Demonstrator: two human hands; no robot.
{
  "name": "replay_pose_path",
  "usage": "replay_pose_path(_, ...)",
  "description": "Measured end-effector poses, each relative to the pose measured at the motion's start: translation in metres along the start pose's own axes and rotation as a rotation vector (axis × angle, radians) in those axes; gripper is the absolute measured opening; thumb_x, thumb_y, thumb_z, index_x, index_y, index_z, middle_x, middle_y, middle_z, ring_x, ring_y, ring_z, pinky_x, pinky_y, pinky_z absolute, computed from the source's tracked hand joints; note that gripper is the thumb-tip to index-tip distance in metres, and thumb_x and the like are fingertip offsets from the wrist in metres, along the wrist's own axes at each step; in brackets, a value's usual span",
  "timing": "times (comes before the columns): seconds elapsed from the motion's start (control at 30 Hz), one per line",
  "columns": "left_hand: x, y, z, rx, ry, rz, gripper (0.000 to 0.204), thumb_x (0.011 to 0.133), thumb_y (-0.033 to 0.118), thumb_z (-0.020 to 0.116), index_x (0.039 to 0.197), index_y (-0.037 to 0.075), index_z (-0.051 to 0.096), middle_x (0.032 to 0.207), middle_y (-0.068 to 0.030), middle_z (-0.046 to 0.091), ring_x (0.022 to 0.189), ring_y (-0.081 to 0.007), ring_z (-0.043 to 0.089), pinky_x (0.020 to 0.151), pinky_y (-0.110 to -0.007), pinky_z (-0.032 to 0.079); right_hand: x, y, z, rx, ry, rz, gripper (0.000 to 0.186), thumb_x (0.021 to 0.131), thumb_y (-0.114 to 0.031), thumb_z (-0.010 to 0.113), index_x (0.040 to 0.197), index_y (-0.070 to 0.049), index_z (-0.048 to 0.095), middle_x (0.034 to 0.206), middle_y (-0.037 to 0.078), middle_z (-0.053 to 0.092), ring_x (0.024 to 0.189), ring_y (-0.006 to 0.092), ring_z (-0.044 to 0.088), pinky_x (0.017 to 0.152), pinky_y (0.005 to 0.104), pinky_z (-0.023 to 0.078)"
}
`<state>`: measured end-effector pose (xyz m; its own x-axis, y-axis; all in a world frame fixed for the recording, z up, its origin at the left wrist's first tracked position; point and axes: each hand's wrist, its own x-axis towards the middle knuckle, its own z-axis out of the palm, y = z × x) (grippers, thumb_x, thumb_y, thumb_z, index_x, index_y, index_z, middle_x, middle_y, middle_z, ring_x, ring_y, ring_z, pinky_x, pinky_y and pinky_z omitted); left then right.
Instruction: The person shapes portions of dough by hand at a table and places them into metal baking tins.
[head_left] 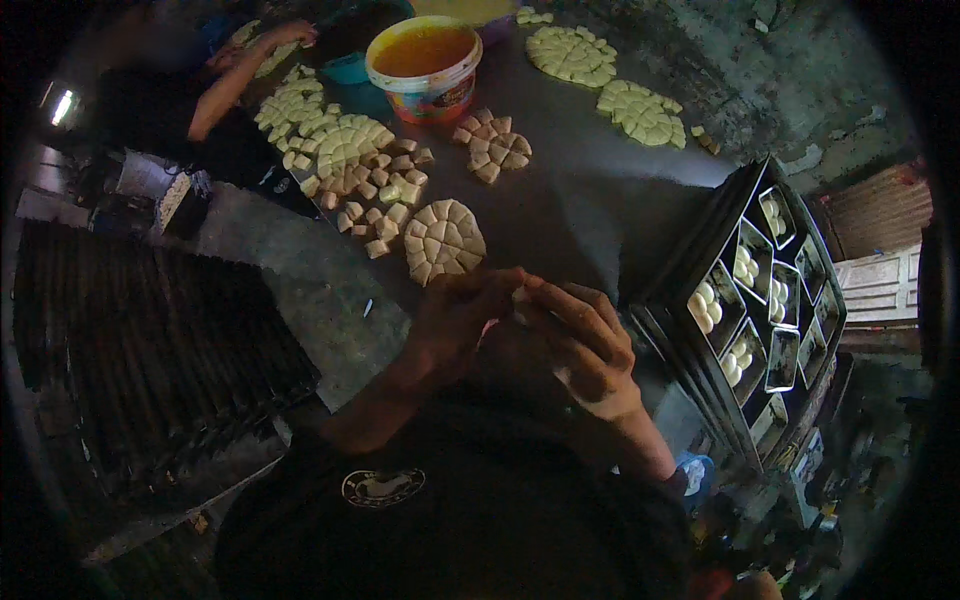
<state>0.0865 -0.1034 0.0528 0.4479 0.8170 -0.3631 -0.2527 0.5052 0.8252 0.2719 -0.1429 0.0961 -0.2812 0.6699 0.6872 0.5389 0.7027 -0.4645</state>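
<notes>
My left hand (465, 315) and my right hand (580, 340) meet in front of my chest, fingertips pinched together. A small pale piece of dough (520, 297) shows between the fingers, mostly covered by them. Just beyond my left hand lies a round of dough (445, 238) cut into wedges and blocks. Loose brownish dough pieces (375, 220) are scattered to its left, and a smaller cut cluster of brown dough (492, 146) sits farther back.
A bucket of orange filling (425, 55) stands at the back of the dark table (560, 200). Yellowish cut dough rounds (570, 55) lie far right. Stacked trays with loaf tins (730, 330) holding dough balls stand at right. Another person's arm (225, 95) works at far left, above dark stacked trays (150, 350).
</notes>
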Motion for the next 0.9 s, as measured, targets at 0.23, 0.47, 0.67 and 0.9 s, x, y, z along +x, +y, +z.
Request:
replay_pose_path(0.23, -0.004, 0.011, 0.009, 0.314, -0.132, 0.245, 0.025, 0.093, 0.02, 0.073, 0.108, 0.001, 0.075, 0.101, -0.0078, 0.075, 0.087, -0.0107, 0.069, 0.077, -0.028, 0.055, -0.005, 0.01, -0.018, 0.322, -0.101, 0.126, 0.032, 0.071, 0.003, 0.075, 0.102, -0.001, 0.069, 0.107, 0.015, 0.065, 0.09, 0.0274, 0.064, 0.074, 0.0358, 0.053)
replay_pose_path(0.47, -0.005, 0.01, 0.017, 0.466, -0.175, 0.558, 0.025, 0.091, 0.017, 0.075, 0.11, 0.001, 0.075, 0.104, -0.0076, 0.075, 0.095, -0.012, 0.069, 0.083, -0.029, 0.056, -0.006, 0.002, -0.016, 0.148, 0.031, 0.257, 0.025, 0.078, -0.002, 0.077, 0.1, -0.003, 0.065, 0.088, 0.009, 0.061, 0.08, 0.024, 0.06, 0.069, 0.0345, 0.051)
replay_pose_path(0.67, 0.001, -0.009, 0.007, 0.174, -0.161, 0.088, 0.027, 0.093, 0.015, 0.072, 0.113, -0.002, 0.072, 0.109, -0.009, 0.074, 0.096, -0.0134, 0.069, 0.089, -0.03, 0.055, -0.02, -0.005, -0.017, 0.564, 0.037, 0.377, 0.033, 0.073, 0.0, 0.075, 0.105, -0.002, 0.068, 0.106, 0.012, 0.065, 0.089, 0.0266, 0.059, 0.076, 0.036, 0.047)
replay_pose_path(0.9, -0.011, -0.017, 0.008, -0.119, -0.282, -0.141, 0.028, 0.095, 0.019, 0.07, 0.114, -0.002, 0.072, 0.12, -0.0112, 0.069, 0.099, -0.015, 0.069, 0.089, -0.03, 0.054, -0.041, -0.011, -0.017, 0.02, -0.22, 0.454, 0.045, 0.076, -0.019, 0.078, 0.117, -0.007, 0.065, 0.11, 0.008, 0.067, 0.084, 0.0278, 0.057, 0.077, 0.0383, 0.045)
